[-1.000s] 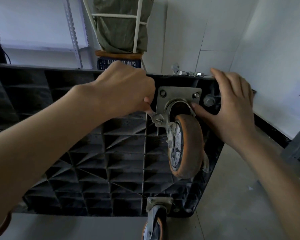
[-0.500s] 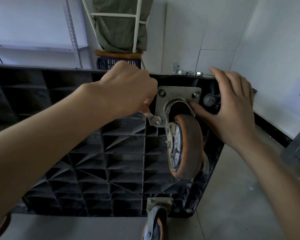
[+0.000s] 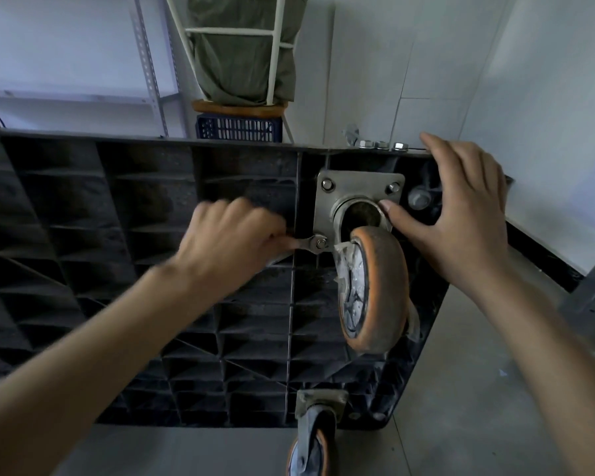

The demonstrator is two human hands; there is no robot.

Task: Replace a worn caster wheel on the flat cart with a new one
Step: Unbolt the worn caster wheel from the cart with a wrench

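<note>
The black flat cart (image 3: 145, 269) stands on its edge with its ribbed underside facing me. A worn orange caster wheel (image 3: 375, 290) hangs from a steel mounting plate (image 3: 359, 187) near the cart's upper right corner. My left hand (image 3: 231, 242) grips a small wrench (image 3: 308, 242) whose head sits on the plate's lower left bolt. My right hand (image 3: 457, 214) lies spread over the cart's corner, with its thumb against the caster's swivel collar. Two bolts show in the plate's top corners.
Three loose nuts (image 3: 382, 145) sit on the cart's top edge. A second caster (image 3: 315, 438) sticks out at the bottom. Behind the cart stand a metal shelf upright (image 3: 148, 67), a blue crate (image 3: 239, 128) and a white frame holding a green bag (image 3: 244, 46). Concrete floor lies to the right.
My left hand swung the wrench handle down and to the left, from above the bolt to level with it. My right hand stayed on the cart corner.
</note>
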